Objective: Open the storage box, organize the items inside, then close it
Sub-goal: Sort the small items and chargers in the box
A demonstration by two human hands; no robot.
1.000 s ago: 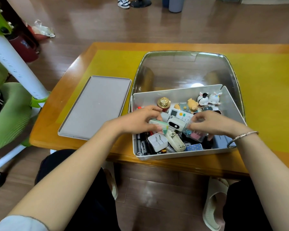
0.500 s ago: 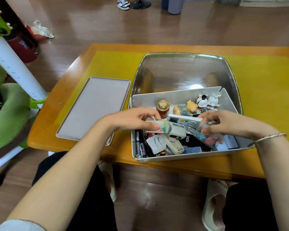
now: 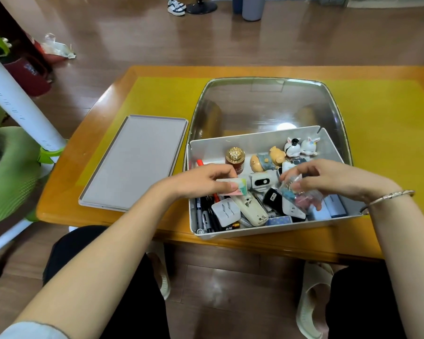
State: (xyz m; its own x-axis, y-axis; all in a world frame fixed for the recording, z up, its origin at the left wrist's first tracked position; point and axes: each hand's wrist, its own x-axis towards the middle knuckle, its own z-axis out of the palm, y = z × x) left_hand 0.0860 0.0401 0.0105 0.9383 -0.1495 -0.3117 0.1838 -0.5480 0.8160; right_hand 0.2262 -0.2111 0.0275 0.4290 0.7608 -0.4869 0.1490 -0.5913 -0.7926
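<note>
A grey tray (image 3: 135,162) lies flat on the table (image 3: 66,199), just left of the box (image 3: 260,143), which sits open near the table's front edge with its clear lid (image 3: 267,104) standing up behind it.

The left hand (image 3: 201,182) hovers over the box's left half, thumb and fingers pinching a small pastel card box (image 3: 234,187) by its left end; the rest of it sticks out to the right of the grip, above the pens (image 3: 203,214) that lie along the left wall. Just below it rest a white plug (image 3: 225,211) and a cream remote (image 3: 251,209). Behind the hand, a red bottle (image 3: 235,159) with a gold cap stands upright near the back wall.

In the middle lies a white fan (image 3: 262,182), with bear figures (image 3: 267,159) behind it and two rabbit figures (image 3: 301,146) in the back right corner.

The right hand (image 3: 328,179), a bangle (image 3: 387,199) on its wrist, holds a clear bag of coloured clips (image 3: 300,195) over the box's right half; the bag hangs below the curled fingers, just above a white socket (image 3: 291,209). A blue case (image 3: 337,207) lies against the right wall.
</note>
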